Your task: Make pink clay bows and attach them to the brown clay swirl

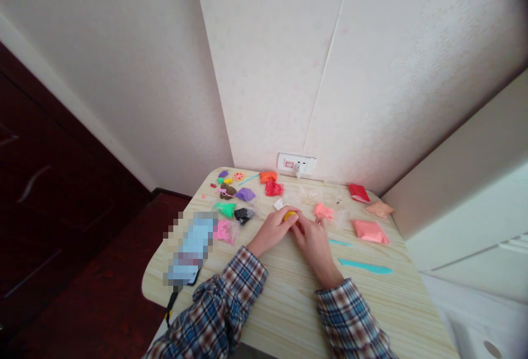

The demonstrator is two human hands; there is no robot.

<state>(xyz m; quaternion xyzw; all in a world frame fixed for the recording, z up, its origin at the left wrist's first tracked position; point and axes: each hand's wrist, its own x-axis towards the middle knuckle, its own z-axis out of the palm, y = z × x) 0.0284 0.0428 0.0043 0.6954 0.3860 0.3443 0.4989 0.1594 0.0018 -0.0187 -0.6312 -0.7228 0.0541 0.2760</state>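
Observation:
Between my two hands is a small yellow lump of modelling clay (289,215), partly covered by fingers. My left hand (272,230) curls around its left side, thumb and fingers closed on it. On the other side my right hand (312,239) presses its fingertips against the same lump. Just beyond the right hand lies a coral-pink piece of clay (324,211) on a clear wrapper. Two turquoise plastic clay tools rest to the right, the larger being a flat knife (365,266).
Bagged clay lies to the left: green (225,209), black (244,215), purple (246,194) and pink (225,231). At right are red (358,193), peach (380,209) and coral packets (370,231). A pixelated phone (192,249) sits at the left edge. A wall socket (296,163) is behind the table.

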